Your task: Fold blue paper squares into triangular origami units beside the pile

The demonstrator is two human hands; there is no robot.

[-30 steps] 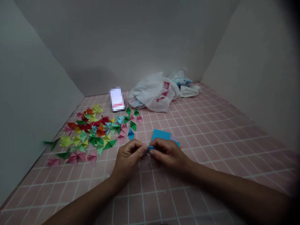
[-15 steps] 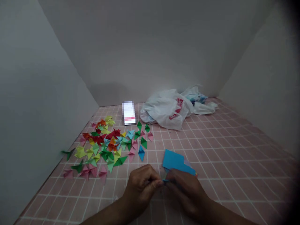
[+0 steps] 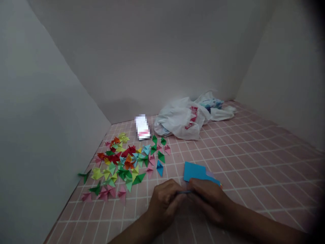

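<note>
The small folded blue paper piece [image 3: 184, 192] has been turned edge-on since the earliest frame, where a blue face was shown. It is pinched between the closed fingertips of the left hand [image 3: 165, 203] and right hand [image 3: 213, 200], just in front of the flat blue paper sheets [image 3: 194, 170], seemingly for fine control. Multicoloured folded paper shapes [image 3: 124, 173] are spread left of the sheets, presumably kept from being crushed.

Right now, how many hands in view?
2: the left hand, left of and nearer than the blue sheets; the right hand, at their near edge. A small bluish piece is between them. Neither is hidden.
</note>
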